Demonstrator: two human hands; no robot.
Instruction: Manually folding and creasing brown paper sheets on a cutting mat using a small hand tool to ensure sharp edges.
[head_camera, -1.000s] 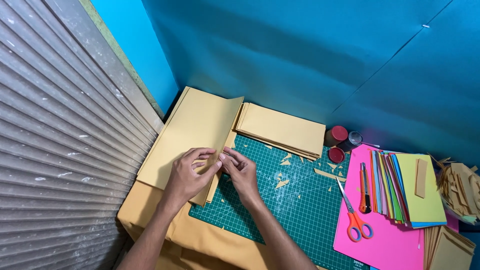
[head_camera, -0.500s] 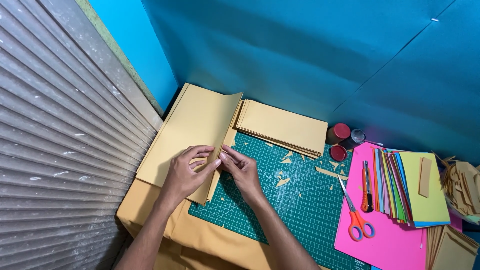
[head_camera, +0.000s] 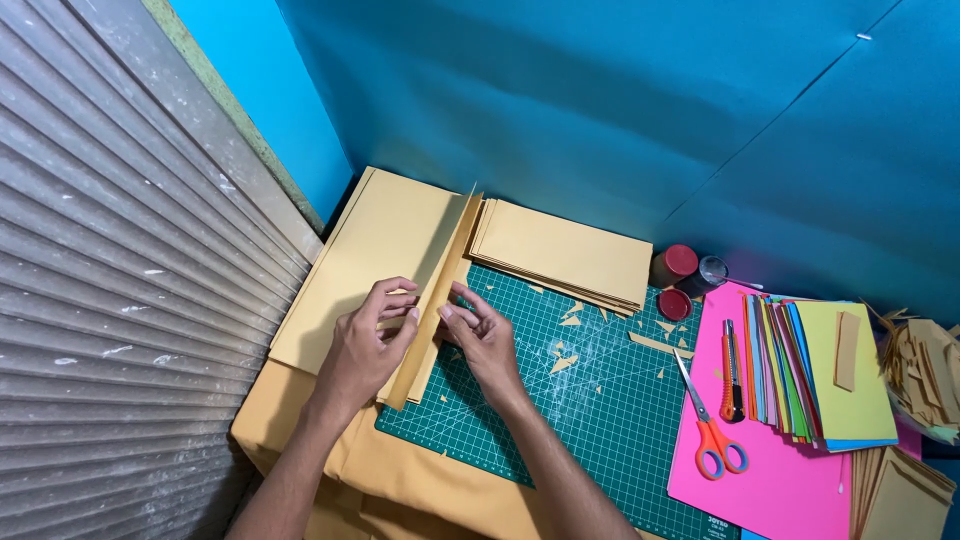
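Fingers of left hand (head_camera: 368, 340) and right hand (head_camera: 480, 335) pinch a raised fold in a large tan paper sheet (head_camera: 385, 250), thumbs and fingertips pressing either side of the upright flap. Sheet lies half over the green cutting mat (head_camera: 590, 400). Tan paper stack (head_camera: 565, 250) behind. Farther right: orange-handled scissors (head_camera: 705, 420), utility knife (head_camera: 732, 370), coloured paper stack (head_camera: 830, 370) on a pink sheet (head_camera: 780, 480).
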